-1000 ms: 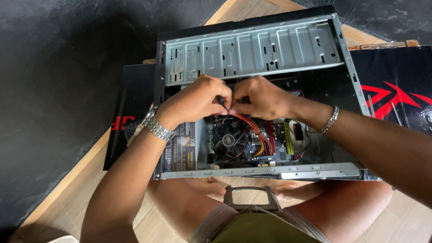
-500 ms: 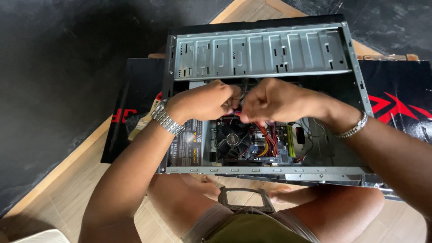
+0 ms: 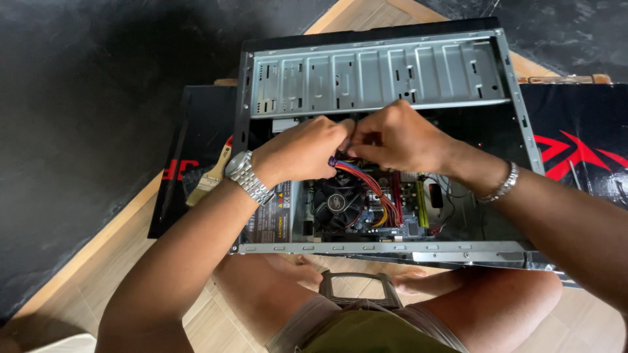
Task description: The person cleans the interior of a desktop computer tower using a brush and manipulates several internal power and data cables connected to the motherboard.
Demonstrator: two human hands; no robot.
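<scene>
Paintbrush (image 3: 208, 176): lies on the black mat (image 3: 196, 131), just left of the computer case (image 3: 373, 72).
Left hand (image 3: 297, 151): wears a silver watch; its fingers are pinched shut on the bundle of coloured wires (image 3: 366, 183).
Wires: inside the open case, above the round fan (image 3: 337, 204).
Right hand (image 3: 399, 137): fingers closed on the same wires, touching the left hand.

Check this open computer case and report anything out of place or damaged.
No damage shows. One oddity: a paintbrush lies on the black mat against the case, half under the left hand's wrist. Both hands, the right hand too, pinch a loose multicoloured cable bundle above the cooler fan.
</scene>
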